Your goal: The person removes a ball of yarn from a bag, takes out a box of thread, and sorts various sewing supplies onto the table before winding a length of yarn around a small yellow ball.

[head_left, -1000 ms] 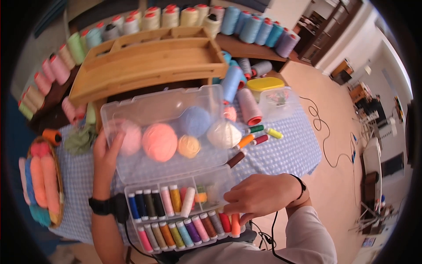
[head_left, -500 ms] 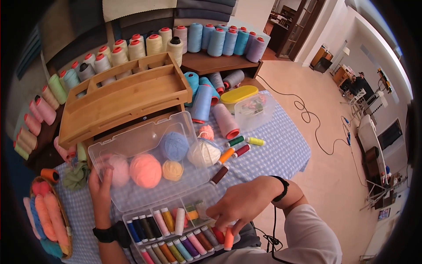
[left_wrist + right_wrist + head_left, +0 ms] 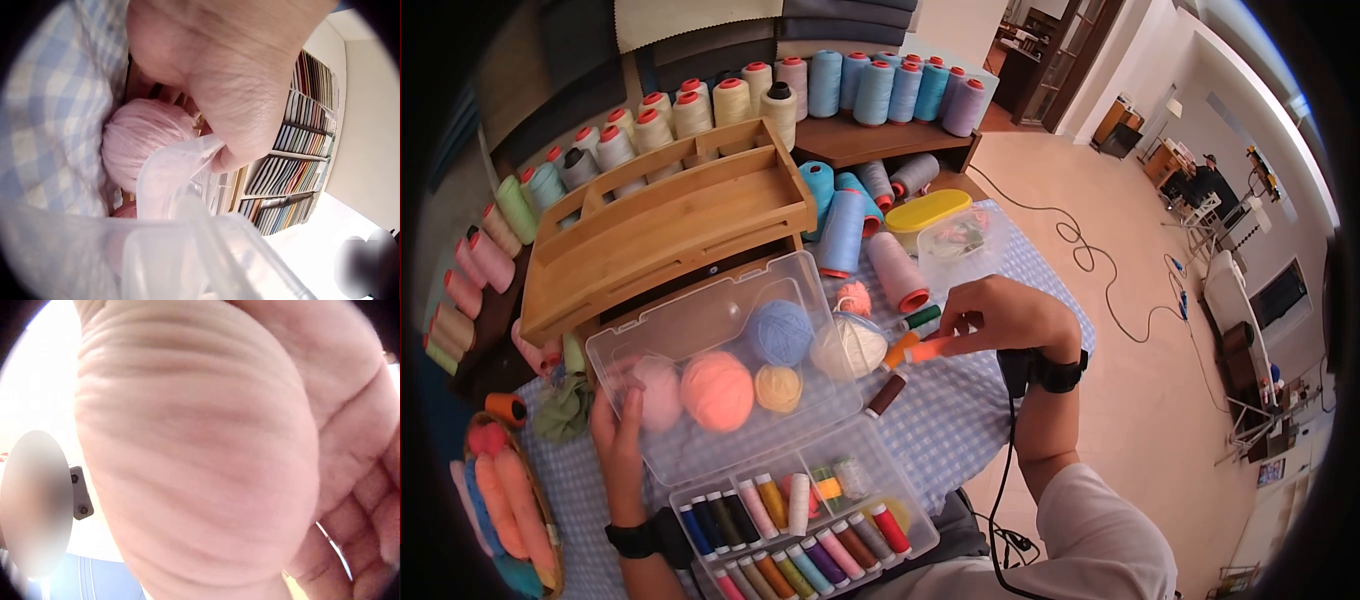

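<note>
My left hand [image 3: 615,440] grips the left edge of the raised clear lid [image 3: 625,360] of a plastic box. In the left wrist view its thumb curls over the lid's edge, close to a pink ball of yarn [image 3: 147,137]. Inside the box [image 3: 928,520] lie rows of thread spools in many colours, with a red spool [image 3: 890,530] at the right. An orange spool of thread [image 3: 930,348] is pinched in my right hand [image 3: 1015,320] above the checked cloth, close to a second orange spool [image 3: 899,352]. A palm fills most of the right wrist view, which hides the spool.
Coral, blue and yellow balls of yarn show through the lid; a white ball [image 3: 850,347] sits beside it. Green [image 3: 921,318] and brown [image 3: 886,396] spools lie nearby. A wooden organiser [image 3: 670,235], large thread cones and a yellow-lidded container [image 3: 928,210] stand behind.
My right hand has lifted the orange spool out of the front row of the box and carried it forward over the cloth. My left hand stays on the lid.
</note>
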A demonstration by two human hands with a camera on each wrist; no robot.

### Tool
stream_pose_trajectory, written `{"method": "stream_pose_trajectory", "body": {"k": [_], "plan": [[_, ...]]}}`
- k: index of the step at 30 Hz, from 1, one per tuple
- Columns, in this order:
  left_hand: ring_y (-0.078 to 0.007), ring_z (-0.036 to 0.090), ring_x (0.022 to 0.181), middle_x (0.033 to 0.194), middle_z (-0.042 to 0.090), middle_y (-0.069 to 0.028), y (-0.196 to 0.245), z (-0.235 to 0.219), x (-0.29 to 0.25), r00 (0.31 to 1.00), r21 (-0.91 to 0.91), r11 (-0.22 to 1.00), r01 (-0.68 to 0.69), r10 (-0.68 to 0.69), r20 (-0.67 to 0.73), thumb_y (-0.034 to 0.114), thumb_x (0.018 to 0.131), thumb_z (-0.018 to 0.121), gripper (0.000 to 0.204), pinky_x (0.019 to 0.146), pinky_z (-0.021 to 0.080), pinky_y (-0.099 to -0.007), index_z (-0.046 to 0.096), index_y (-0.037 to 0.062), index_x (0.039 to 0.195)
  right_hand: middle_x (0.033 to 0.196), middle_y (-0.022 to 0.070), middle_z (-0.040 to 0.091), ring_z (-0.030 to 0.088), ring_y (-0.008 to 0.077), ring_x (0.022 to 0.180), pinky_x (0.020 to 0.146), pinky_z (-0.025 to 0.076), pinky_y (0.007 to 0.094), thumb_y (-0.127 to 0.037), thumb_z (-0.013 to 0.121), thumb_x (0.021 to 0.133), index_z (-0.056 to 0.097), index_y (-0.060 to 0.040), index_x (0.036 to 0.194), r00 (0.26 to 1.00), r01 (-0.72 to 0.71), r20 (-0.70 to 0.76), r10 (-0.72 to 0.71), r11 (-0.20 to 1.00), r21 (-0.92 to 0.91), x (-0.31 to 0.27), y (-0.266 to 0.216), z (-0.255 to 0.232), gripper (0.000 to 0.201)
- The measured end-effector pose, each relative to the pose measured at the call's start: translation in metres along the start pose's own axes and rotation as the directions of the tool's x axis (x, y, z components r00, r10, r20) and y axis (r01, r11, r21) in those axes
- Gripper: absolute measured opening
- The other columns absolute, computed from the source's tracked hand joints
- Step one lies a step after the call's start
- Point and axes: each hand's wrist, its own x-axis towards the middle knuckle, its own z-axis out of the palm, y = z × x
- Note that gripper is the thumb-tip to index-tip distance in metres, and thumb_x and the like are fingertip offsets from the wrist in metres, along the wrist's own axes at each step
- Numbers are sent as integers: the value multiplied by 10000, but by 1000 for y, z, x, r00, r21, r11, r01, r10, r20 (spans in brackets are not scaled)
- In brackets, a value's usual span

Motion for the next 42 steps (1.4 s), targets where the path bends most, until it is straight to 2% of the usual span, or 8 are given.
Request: {"method": "stream_pose_trajectory", "body": {"k": [8, 16, 20, 22, 24, 28, 36, 42], "plan": [[-110, 511, 979, 1198, 571, -41, 2, -2, 0, 999, -20, 999, 42, -42, 19, 156, 936, 560, 178, 857, 406, -235, 592, 15, 1040, 797, 96, 679, 655, 250, 743, 690, 498, 332, -270, 785, 744, 695, -30, 880, 994, 25, 108, -22, 999, -27, 4, -12, 18, 291], [-144, 530, 1037, 1216, 576, -62, -1, -1, 1, 1000, -40, 999, 6, -5, 19, 139, 929, 578, 158, 887, 418, -269, 601, 7, 1013, 805, 113, 672, 656, 261, 743, 677, 502, 341, -208, 767, 750, 675, -28, 938, 996, -13, -91, 9, 999, -44, 17, -14, 22, 276], [-184, 534, 1092, 1201, 584, -79, -5, -2, 2, 999, -49, 998, 30, -30, 17, 123, 913, 599, 125, 943, 410, -310, 603, 17, 980, 810, 85, 652, 631, 240, 696, 645, 501, 333, -103, 746, 779, 677, -30, 945, 971, 173, -189, -148, 977, 122, 19, -40, 24, 194], [-192, 535, 1093, 1184, 586, -85, -2, -1, -1, 1000, -30, 999, 18, -18, -1, 120, 910, 600, 116, 949, 405, -312, 604, 19, 967, 881, 80, 646, 618, 253, 753, 695, 503, 339, -78, 740, 795, 683, -29, 992, 970, 243, -60, -236, 940, 239, 19, -56, 32, 211], [-201, 535, 1094, 1167, 589, -91, -2, 0, 4, 1000, -13, 1000, -21, 21, 8, 117, 907, 601, 107, 955, 401, -314, 604, 21, 954, 997, 89, 638, 603, 271, 862, 767, 495, 350, -111, 743, 806, 674, -37, 1087, 748, 603, 71, -660, 720, 344, 26, -71, 46, 299], [-206, 547, 1085, 1124, 599, -93, -11, -1, 5, 991, 2, 991, -136, 136, 18, 138, 900, 614, 139, 959, 401, -318, 611, 11, 956, 1263, 109, 555, 538, 269, 951, 828, 463, 364, -178, 710, 830, 568, -44, 1286, 579, 728, 176, -796, 602, 327, 34, -94, 72, 496], [-208, 559, 1068, 1117, 605, -92, -8, -2, 6, 980, 42, 980, -197, 196, 23, 152, 902, 630, 168, 884, 426, -287, 615, 2, 976, 1160, 64, 591, 536, 215, 812, 737, 470, 316, -206, 690, 829, 616, -54, 1160, 565, 820, 146, -812, 572, 5, 38, -118, 106, 372], [-172, 570, 990, 1096, 606, -72, -7, -1, 7, 981, 32, 981, -191, 191, 19, 167, 899, 633, 198, 813, 436, -263, 614, -5, 994, 1107, 51, 596, 540, 222, 836, 740, 474, 327, -192, 695, 828, 633, -77, 1102, 565, 803, 180, -805, 587, 106, 40, -118, 104, 303]]}}
